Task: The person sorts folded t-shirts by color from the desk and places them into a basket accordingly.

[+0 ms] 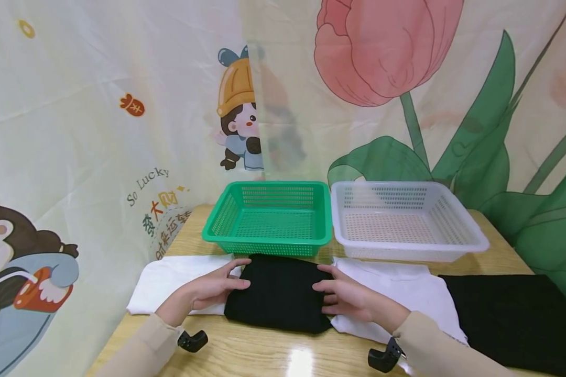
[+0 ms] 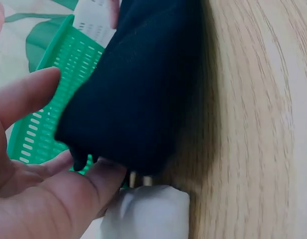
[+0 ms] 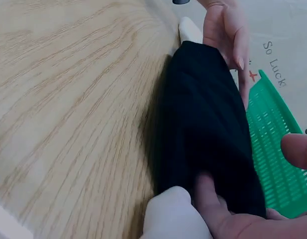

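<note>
Now touching folded black cloth (image 1: 280, 296) at both ends with loosely spread left hand (image 1: 212, 289) and right hand (image 1: 351, 297), gripping nothing, seemingly keeping folds neat.

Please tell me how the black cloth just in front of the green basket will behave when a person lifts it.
The black cloth would probably be floppy and sag, since its edges look soft and slightly wrinkled. It seems unlikely to roll, being a broad, flattish bundle. It is probably not fragile, because only fabric shows.
</note>
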A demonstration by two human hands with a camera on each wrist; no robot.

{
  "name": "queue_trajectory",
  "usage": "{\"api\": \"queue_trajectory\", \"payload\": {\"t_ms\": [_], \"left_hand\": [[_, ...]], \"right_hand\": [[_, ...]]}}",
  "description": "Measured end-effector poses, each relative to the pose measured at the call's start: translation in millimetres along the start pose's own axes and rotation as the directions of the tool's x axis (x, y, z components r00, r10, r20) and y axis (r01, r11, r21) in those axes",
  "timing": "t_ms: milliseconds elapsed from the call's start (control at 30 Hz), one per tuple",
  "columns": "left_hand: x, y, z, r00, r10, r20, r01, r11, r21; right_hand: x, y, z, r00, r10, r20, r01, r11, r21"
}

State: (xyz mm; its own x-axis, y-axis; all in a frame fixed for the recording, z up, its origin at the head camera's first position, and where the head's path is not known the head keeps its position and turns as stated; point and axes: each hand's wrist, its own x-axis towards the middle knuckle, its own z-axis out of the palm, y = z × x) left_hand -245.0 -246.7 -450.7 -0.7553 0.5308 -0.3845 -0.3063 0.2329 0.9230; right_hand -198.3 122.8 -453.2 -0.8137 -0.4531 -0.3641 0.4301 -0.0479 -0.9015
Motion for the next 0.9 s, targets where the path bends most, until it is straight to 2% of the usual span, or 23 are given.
{"api": "queue_trajectory", "payload": {"t_ms": [167,333,400,467,567,633,733,900], "left_hand": [[1.7,-2.0,3.2,0.999,0.032,0.025,-0.033,0.999,0.038],[3.6,-8.3,7.9,0.993,0.089,0.079,-0.084,0.995,-0.059],[2.8,-10.1,9.5,0.992,0.096,0.077,-0.089,0.992,-0.088],[0.8,-10.9,10.3,0.994,0.098,0.051,-0.094,0.994,-0.061],[-3.3,-9.1,10.4,0.996,0.087,0.004,-0.088,0.996,0.035],[-7.3,-4.5,10.6,0.996,0.089,-0.011,-0.088,0.992,0.094],[-16.8,8.4,10.0,0.995,0.101,0.004,-0.100,0.988,0.116],[-37.4,41.7,4.0,0.989,0.147,0.032,-0.151,0.979,0.137]], "right_hand": [[4.5,4,3,0.998,-0.061,-0.010,0.061,0.997,-0.041],[7.5,7,8,0.994,-0.104,-0.035,0.100,0.990,-0.103],[9.0,9,10,0.994,-0.107,-0.024,0.104,0.989,-0.105],[10.9,11,12,0.994,-0.110,-0.003,0.109,0.990,-0.092],[10.9,15,15,0.991,-0.133,0.004,0.133,0.986,-0.099],[7.4,14,16,0.987,-0.161,0.001,0.160,0.980,-0.119],[-2.8,4,18,0.980,-0.201,0.012,0.201,0.970,-0.137],[-18.6,-28,22,0.968,-0.245,0.057,0.250,0.960,-0.123]]}}
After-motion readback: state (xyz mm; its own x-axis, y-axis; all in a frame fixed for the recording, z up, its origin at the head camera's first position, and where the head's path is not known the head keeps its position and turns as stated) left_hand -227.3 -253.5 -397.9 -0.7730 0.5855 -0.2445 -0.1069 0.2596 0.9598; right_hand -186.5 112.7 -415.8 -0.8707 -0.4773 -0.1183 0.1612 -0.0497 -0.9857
